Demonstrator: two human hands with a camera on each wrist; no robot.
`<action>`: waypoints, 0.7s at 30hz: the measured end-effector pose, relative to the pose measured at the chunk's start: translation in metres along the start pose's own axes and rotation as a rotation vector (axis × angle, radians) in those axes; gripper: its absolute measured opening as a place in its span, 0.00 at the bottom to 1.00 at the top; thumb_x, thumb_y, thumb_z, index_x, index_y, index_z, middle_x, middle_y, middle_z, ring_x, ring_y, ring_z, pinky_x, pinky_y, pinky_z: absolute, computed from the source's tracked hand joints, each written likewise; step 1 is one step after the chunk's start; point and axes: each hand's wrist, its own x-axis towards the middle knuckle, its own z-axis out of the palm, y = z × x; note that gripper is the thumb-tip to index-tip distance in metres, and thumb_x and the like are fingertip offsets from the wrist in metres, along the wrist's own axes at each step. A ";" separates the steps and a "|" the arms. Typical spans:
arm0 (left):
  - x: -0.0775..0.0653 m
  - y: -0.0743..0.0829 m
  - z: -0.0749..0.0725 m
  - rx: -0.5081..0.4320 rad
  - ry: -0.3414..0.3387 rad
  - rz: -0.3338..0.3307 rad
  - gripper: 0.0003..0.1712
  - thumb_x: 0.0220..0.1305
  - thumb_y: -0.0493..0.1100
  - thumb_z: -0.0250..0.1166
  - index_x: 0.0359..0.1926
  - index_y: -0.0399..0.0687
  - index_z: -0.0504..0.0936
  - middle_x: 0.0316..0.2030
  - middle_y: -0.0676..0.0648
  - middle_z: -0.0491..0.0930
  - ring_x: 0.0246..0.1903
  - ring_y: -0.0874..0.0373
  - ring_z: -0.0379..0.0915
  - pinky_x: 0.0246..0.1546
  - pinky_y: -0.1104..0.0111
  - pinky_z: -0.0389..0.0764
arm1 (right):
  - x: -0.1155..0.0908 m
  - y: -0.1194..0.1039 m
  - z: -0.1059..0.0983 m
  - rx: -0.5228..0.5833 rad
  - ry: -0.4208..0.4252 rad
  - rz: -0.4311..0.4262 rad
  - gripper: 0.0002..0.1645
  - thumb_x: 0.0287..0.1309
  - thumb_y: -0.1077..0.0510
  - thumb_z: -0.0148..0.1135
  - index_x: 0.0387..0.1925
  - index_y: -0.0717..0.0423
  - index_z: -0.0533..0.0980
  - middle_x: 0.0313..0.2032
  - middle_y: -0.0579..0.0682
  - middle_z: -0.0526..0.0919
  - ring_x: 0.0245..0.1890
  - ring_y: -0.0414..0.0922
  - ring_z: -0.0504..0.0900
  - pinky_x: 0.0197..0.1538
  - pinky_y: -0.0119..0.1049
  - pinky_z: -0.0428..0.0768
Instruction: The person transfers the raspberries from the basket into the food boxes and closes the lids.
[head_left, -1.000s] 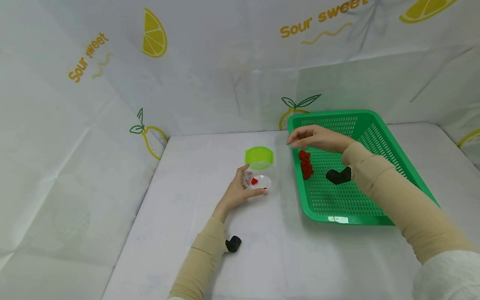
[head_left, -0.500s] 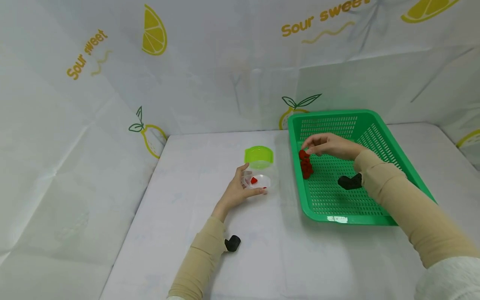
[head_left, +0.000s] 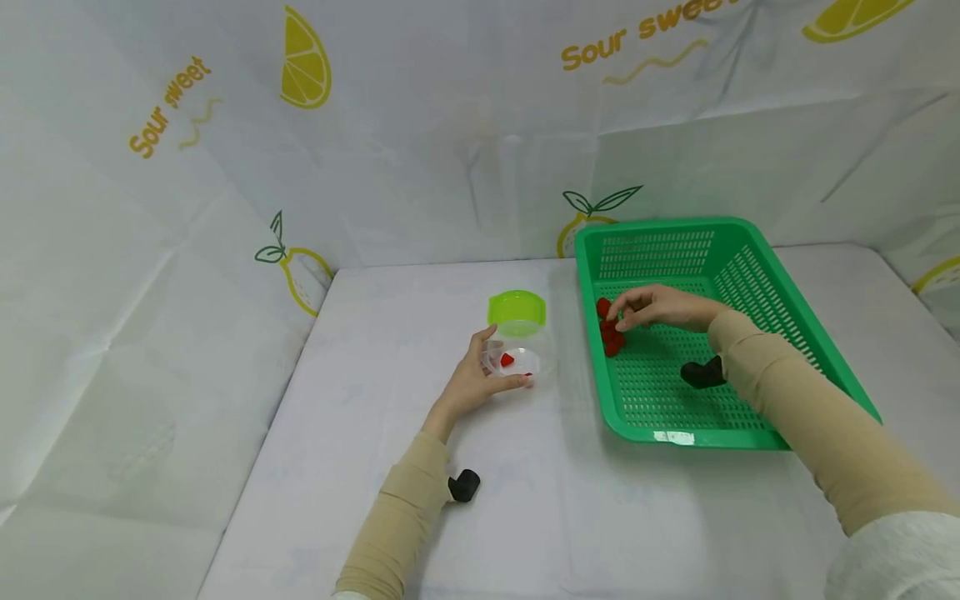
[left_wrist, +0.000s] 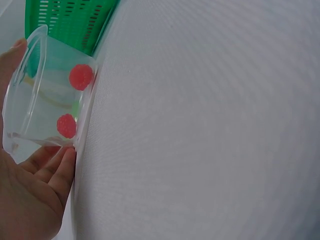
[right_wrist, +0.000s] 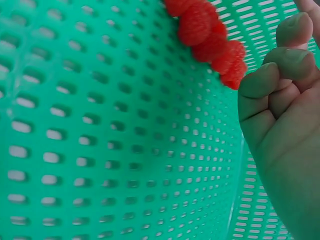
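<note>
My left hand grips a clear plastic cup by its side, thumb near the rim and fingers close to its base. Two red raspberries lie inside at the bottom. Over in the green basket, my right hand reaches down to a row of several raspberries along the left wall. Its thumb and index finger extend apart right at the berries, and the other fingers are bent. In the right wrist view the berries lie just beyond those bent fingers, with the thumb tip out of frame.
A lime-green piece, shaped like a lid, stands right behind the cup. The white cloth covers the table and rises as a backdrop printed with lemons. A black wrist-camera mount sticks out from the left sleeve.
My right hand has moved from above the basket's left rim down into the basket, then slightly toward the front along the raspberries. The left hand and cup have stayed in place.
</note>
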 end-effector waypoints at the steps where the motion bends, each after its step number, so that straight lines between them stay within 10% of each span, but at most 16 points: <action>1: 0.000 0.000 0.000 -0.001 -0.001 -0.001 0.57 0.38 0.64 0.74 0.66 0.82 0.47 0.67 0.54 0.59 0.63 0.52 0.61 0.61 0.54 0.67 | 0.001 0.001 0.001 -0.012 -0.006 0.012 0.22 0.58 0.52 0.61 0.50 0.62 0.73 0.38 0.47 0.77 0.41 0.45 0.71 0.50 0.44 0.71; 21: 0.000 0.000 0.000 -0.019 -0.002 -0.004 0.58 0.39 0.62 0.75 0.67 0.81 0.48 0.69 0.53 0.56 0.65 0.51 0.59 0.62 0.53 0.66 | 0.008 0.010 0.009 -0.129 -0.071 0.047 0.18 0.53 0.58 0.65 0.45 0.63 0.76 0.22 0.45 0.66 0.24 0.38 0.63 0.35 0.36 0.67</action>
